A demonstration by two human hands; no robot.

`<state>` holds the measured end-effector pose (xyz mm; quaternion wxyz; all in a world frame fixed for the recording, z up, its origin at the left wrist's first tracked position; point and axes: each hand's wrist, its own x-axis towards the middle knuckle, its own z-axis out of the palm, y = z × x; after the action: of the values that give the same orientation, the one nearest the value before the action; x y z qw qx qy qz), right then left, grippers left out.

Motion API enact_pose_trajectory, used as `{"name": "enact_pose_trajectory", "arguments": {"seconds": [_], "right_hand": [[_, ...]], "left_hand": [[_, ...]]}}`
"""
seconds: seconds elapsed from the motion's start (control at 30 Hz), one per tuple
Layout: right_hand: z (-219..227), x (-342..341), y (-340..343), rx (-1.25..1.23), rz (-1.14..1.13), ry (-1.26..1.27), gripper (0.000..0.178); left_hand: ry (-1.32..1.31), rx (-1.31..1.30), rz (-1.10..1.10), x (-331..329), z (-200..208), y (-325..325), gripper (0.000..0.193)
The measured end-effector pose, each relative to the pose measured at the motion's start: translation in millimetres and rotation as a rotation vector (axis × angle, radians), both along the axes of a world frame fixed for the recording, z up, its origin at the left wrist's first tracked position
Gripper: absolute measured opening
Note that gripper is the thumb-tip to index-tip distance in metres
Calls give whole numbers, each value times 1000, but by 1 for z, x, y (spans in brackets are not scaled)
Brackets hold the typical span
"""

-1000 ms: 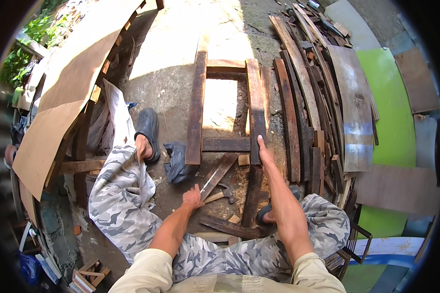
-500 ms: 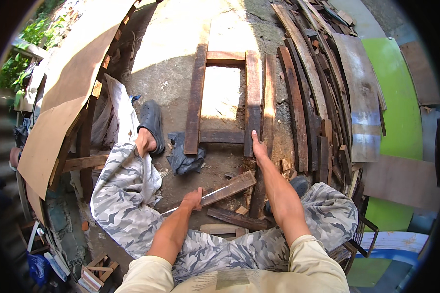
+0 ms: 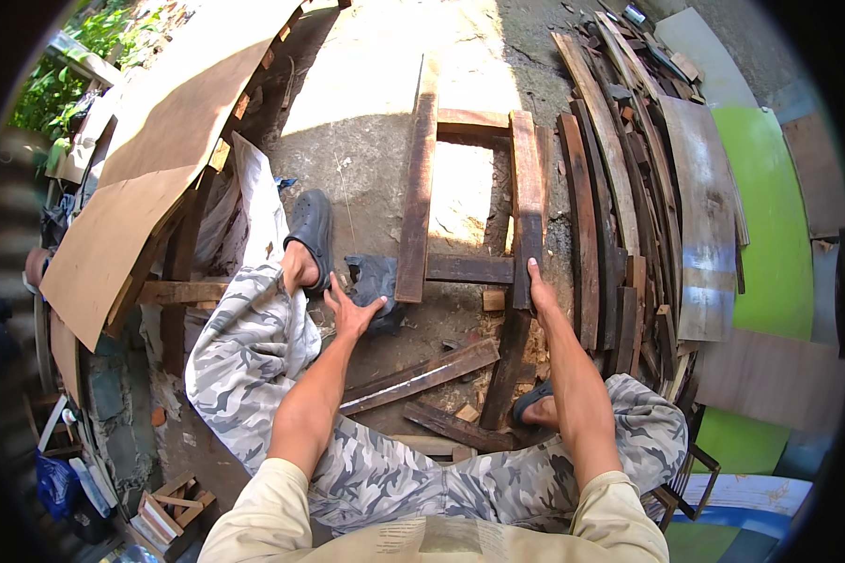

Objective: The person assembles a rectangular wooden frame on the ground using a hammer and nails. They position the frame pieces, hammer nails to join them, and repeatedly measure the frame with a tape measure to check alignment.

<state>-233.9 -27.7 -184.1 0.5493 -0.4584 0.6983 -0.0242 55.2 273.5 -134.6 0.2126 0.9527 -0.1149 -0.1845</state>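
Left hand [image 3: 352, 317]: fingers spread, just beside black plastic bag [image 3: 376, 277] — contact unclear | right hand [image 3: 543, 295]: clasping wooden frame [image 3: 418, 188] at right rail's near end, thumb on top, other fingers hidden | frame: ahead, partly sunlit | white-streaked board [image 3: 432, 373]: on floor [image 3: 376, 164], nearer body

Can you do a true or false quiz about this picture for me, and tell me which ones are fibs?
1. The right hand is holding the frame. True.
2. The left hand is gripping a ball. False: the left hand is open, with its fingers spread.
3. The dark bag is near the left hand. True.
4. The trousers are plain red. False: the trousers have a grey camouflage pattern.
5. The green panel is to the right of the frame. True.
6. The frame is made of shiny blue metal. False: the frame is brown wood.
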Motion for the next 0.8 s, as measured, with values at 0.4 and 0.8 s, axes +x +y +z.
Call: {"name": "enact_pose_trajectory", "arguments": {"seconds": [0.4, 0.8], "right_hand": [[15, -61, 73, 60, -27, -25, 105], [35, -9, 131, 22, 41, 27, 101]], "left_hand": [[-48, -136, -158, 86, 2, -61, 46], [-205, -112, -188, 152, 65, -101, 38]]}}
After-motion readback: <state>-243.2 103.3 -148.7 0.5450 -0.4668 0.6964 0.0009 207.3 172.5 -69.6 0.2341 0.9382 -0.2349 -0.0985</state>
